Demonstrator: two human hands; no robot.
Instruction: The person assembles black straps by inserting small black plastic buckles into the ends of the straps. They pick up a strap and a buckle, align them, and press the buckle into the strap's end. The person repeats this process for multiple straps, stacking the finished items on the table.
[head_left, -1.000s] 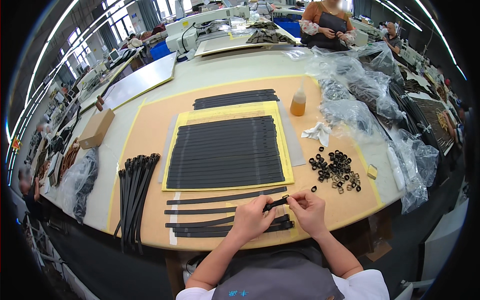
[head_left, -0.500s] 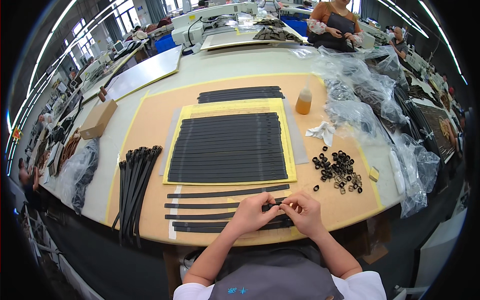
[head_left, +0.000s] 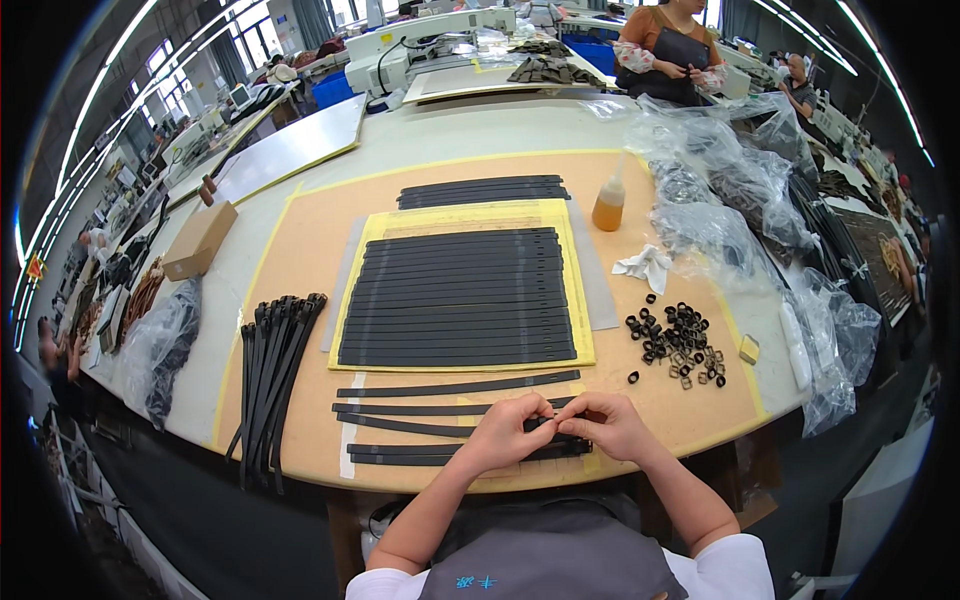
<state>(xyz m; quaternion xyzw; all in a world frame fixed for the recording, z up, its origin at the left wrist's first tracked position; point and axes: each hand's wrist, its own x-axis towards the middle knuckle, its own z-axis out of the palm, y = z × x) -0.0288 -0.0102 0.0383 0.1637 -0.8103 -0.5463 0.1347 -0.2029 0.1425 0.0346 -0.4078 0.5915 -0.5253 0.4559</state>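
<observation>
Close to the table's front edge, my left hand (head_left: 508, 432) and my right hand (head_left: 610, 428) meet with fingertips pinched. Both grip the right end of a flat black strap (head_left: 400, 424), which runs out leftward from under my left hand. My fingers mostly hide that end, so any small part held there cannot be made out. Other black straps (head_left: 455, 384) lie crosswise in front of and behind it. Off to the right of my right hand is a scattered heap of small black loops (head_left: 682, 328), with metal buckles (head_left: 692, 366) at its near side.
Beyond my hands, a yellow-edged board (head_left: 583, 345) carries a row of black straps. A strap bundle (head_left: 270, 370) hangs over the front edge at left. At right stand a bottle of amber liquid (head_left: 608, 205), a white cloth (head_left: 645, 266) and plastic bags (head_left: 715, 220). A person faces across the table.
The held strap's left part has swung away from me, toward the strap behind it. Both hands stay together, with only a slight shift of the fingers.
</observation>
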